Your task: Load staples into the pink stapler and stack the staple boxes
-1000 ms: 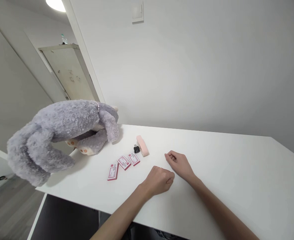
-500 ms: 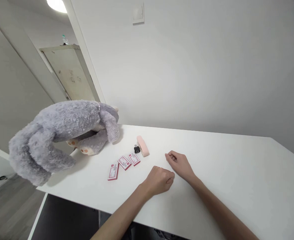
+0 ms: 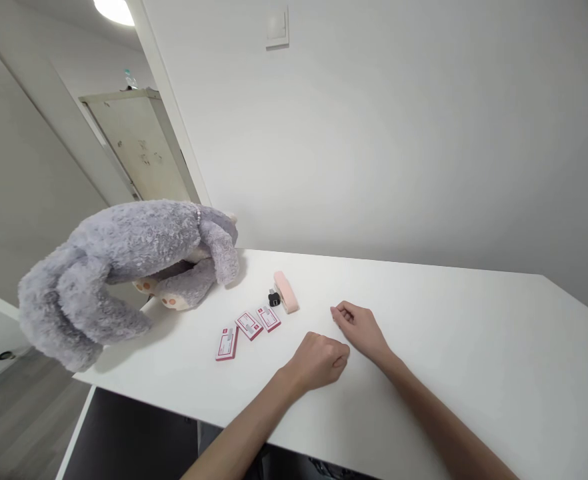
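Note:
My left hand [image 3: 321, 361] rests on the white table in a closed fist, with nothing showing in it. Beyond it and to its right, my right hand [image 3: 360, 329] lies with fingers curled in, holding nothing that I can see. The two hands are close but apart. A pink stapler [image 3: 287, 292] lies left of my right hand. Touching or very near its left side is a small black object [image 3: 274, 299] with a metal piece. Three small white boxes with red edges, a right one [image 3: 269, 319], a middle one [image 3: 249, 325] and a left one [image 3: 227, 343], lie nearest my left hand.
A large grey plush toy [image 3: 139, 247] slumps over the left end of the white table [image 3: 474, 347]. A wall with a light switch [image 3: 277, 28] rises behind. Through the opening at left stands a cabinet [image 3: 134, 147] with a bottle [image 3: 131, 79] on top.

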The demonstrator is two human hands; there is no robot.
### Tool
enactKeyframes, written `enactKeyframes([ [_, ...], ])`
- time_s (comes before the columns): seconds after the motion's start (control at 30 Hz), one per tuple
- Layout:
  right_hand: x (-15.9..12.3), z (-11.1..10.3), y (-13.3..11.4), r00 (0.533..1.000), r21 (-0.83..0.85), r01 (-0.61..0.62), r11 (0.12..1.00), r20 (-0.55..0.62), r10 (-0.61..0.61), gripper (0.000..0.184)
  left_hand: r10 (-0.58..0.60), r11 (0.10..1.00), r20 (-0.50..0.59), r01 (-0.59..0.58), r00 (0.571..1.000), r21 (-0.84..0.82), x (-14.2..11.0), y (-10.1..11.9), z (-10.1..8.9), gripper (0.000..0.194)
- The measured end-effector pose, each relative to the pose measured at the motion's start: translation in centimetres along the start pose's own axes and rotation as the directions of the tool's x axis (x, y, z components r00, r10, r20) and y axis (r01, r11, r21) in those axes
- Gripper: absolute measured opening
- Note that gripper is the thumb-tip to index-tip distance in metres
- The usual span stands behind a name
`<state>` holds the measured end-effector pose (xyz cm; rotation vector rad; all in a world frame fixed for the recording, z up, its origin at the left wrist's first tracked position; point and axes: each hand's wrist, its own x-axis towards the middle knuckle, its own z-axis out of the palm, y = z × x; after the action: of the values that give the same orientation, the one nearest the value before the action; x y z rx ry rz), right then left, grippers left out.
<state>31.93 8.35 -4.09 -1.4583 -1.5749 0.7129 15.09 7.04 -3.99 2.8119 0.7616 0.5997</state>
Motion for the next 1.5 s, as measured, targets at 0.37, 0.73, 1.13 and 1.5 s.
enactKeyframes([
  [0.37, 0.09, 0.02, -0.04, 1.0, -0.01, 0.006, 1.0, 0.0, -0.006, 0.043, 0.014, 1.0, 0.004, -0.014, 1.0, -0.001, -0.06, -0.18, 0.16, 0.033],
  [0.73, 0.04, -0.01, -0.09, 1.0, -0.008, 0.015, 1.0, -0.01, -0.015, 0.044, 0.008, 1.0, 0.002, -0.008, 1.0, 0.013, -0.04, -0.09, 0.1, 0.03],
  [1.13, -0.05, -0.13, -0.33, 1.0, -0.006, 0.0, 1.0, 0.003, 0.0, 0.041, -0.016, 1.0, -0.001, 0.016, 1.0, -0.017, -0.03, 0.04, -0.04, 0.031],
  [1.5, 0.09, 0.04, 0.1, 1.0, -0.008, 0.005, 1.0, 0.001, -0.005, 0.042, -0.002, 1.0, -0.001, 0.002, 1.0, -0.013, -0.03, -0.01, -0.02, 0.031],
])
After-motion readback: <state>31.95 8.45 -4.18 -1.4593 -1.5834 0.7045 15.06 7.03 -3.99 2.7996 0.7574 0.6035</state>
